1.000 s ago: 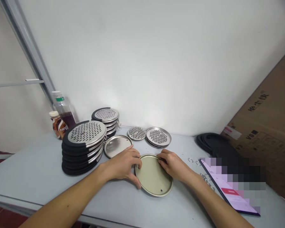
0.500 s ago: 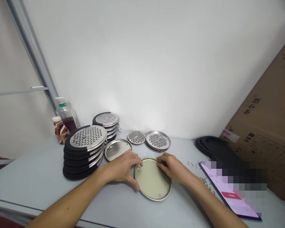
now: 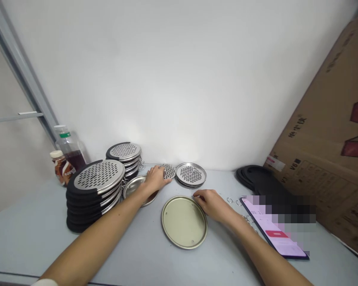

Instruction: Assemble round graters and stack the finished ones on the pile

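The shallow round metal lid, pale inside with a raised rim, lies flat on the table in front of me. At its upper right rim is my right hand, fingers curled and touching the edge. My left hand reaches past the lid to a small grater disc, thumb apart from the fingers. The disc lies flat, its left part hidden by the fingers. Beneath my left wrist sits another shiny metal lid, partly covered. A rimmed grater plate lies on a small pile to the right of the disc.
Two stacks of black-edged round graters, a near one and a far one, stand left. Behind them are two bottles. Right are metal rings, a phone-like screen, black rims and a cardboard box.
My left hand has left the near lid's left edge and moved back to the grater disc. The right hand has shifted slightly outward along the rim. The whole view has shifted slightly.
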The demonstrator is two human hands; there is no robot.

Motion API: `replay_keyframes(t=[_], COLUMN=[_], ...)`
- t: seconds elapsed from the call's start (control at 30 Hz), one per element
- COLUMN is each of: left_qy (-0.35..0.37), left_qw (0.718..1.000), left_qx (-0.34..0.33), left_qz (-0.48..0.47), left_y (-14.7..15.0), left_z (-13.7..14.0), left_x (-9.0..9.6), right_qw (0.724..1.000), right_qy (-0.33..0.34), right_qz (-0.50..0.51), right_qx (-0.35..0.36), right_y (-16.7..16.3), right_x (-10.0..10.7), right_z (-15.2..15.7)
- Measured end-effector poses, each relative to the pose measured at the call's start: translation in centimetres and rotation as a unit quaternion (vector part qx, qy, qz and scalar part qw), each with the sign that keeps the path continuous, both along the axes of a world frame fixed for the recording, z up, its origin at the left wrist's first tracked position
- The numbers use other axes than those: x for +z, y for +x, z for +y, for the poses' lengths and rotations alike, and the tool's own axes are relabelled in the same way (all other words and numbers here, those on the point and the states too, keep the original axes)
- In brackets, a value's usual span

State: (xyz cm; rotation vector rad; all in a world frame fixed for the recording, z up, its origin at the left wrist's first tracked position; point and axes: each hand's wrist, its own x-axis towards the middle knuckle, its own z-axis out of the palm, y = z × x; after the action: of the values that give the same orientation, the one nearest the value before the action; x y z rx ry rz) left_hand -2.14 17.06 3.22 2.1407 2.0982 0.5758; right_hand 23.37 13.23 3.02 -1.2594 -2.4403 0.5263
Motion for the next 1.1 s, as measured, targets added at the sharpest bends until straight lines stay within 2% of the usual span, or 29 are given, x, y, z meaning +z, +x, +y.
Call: replay_keyframes(t=[0.2,0.33,0.5,0.6,0.7,0.8,0.93,1.1], left_qy=[0.020,0.048,0.076,0.077,0.022,-0.035,-0.065,-0.071], left_qw=[1.000,0.998,0.994,0.984,0.968,0.961,0.958,0.950], left_qx=[-0.003,-0.017,-0.061,-0.139,-0.212,-0.232,-0.244,-0.269], left_qz=[-0.022,-0.039,-0.058,-0.087,-0.131,-0.143,-0.135,-0.141], left_y=[-0.6,-1.1,-0.1,1.7,3.3,3.9,3.4,3.3], left_z=[-0.1,-1.3,-5.2,-8.9,-12.3,-14.0,-13.9,-13.8], left_x=[1.0,2.0,3.4,3.8,3.5,2.6,1.5,1.1], right_qw=[1.000,1.000,1.000,1.000,0.999,0.998,0.998,0.997], right_qy=[0.003,-0.003,-0.007,-0.016,-0.029,-0.037,-0.049,-0.058], right_qz=[-0.002,-0.001,0.012,0.020,0.026,0.029,0.032,0.041], right_qx=[-0.003,-0.004,-0.007,-0.017,-0.034,-0.039,-0.029,-0.006], right_y=[0.1,0.1,0.2,0.4,0.8,1.0,0.9,0.7], right_x=[-0.2,-0.2,-0.1,0.0,0.0,-0.1,-0.2,0.0], right_z=[0.0,0.1,0.2,0.4,0.7,0.9,0.8,0.3])
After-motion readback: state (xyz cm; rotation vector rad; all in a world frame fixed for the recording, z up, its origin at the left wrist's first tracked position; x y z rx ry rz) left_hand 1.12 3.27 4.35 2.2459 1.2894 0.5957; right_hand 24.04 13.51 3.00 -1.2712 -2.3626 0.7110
